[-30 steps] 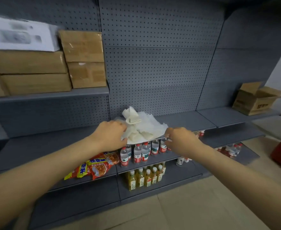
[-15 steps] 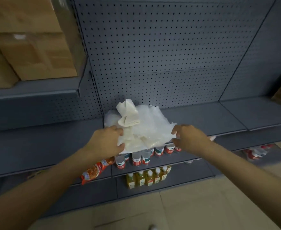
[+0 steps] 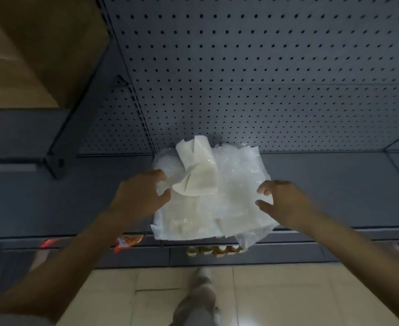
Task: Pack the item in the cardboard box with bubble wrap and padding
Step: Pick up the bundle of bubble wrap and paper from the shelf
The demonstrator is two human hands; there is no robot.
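My left hand (image 3: 138, 198) and right hand (image 3: 285, 201) each grip one edge of one bubble wrap pile (image 3: 229, 198), one folded paper sheet (image 3: 197, 170) on top, on one grey shelf (image 3: 335, 184)

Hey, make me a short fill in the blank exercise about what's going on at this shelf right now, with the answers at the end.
1. The pile of clear bubble wrap sheets lies on a grey metal ____.
2. The folded white paper padding sits on ____ of the bubble wrap.
3. The left hand and right hand are at opposite ____ of the pile.
4. The wall behind is grey ____.

Missing words: shelf; top; sides; pegboard
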